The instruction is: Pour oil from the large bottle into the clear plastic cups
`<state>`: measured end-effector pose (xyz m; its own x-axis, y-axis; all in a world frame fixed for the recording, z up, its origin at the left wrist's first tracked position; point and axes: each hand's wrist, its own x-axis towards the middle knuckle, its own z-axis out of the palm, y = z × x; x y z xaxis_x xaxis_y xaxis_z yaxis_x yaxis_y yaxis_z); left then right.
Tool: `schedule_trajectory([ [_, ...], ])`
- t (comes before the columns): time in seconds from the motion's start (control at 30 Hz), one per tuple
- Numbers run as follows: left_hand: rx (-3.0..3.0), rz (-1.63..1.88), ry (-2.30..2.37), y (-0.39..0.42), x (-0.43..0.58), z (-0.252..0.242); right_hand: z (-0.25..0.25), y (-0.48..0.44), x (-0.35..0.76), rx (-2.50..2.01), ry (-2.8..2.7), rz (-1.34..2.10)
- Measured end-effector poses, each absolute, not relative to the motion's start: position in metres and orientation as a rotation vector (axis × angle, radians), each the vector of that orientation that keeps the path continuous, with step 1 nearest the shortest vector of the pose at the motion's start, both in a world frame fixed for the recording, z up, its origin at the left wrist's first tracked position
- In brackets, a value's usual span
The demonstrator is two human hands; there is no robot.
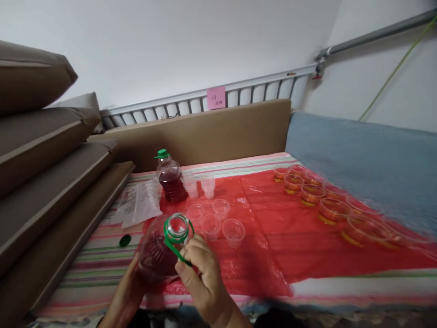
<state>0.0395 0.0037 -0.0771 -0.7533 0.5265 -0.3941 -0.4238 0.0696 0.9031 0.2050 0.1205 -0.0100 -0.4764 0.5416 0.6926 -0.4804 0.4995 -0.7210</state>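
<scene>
I hold an uncapped clear plastic bottle [155,257] of dark red liquid, tilted with its mouth towards me. My right hand [204,273] is closed on the green carrying handle [179,253] at the bottle's neck. Against the bottle's lower left side rests my left hand [133,278], its fingers mostly hidden behind the bottle. Several clear plastic cups [234,232] stand just beyond on the red plastic sheet [262,214]. A loose green cap [125,240] lies on the striped cloth [88,278] to the left.
A second capped bottle [173,184] of red liquid stands farther back, beside stacked cups [207,187]. Several cups with amber liquid [312,195] line the right side. Brown cushions [51,168] are piled at left. A white plastic bag [141,202] lies near the second bottle.
</scene>
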Motion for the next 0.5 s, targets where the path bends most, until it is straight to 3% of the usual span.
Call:
schedule_trajectory([
  [0.17,-0.141,1.794,1.419,-0.027,0.018,-0.066,-0.004,0.118,0.213,-0.005,-1.591,1.276],
  [0.5,-0.364,1.865,1.663,-0.083,0.021,-0.021,-0.011,0.098,0.197,-0.029,-1.634,1.357],
])
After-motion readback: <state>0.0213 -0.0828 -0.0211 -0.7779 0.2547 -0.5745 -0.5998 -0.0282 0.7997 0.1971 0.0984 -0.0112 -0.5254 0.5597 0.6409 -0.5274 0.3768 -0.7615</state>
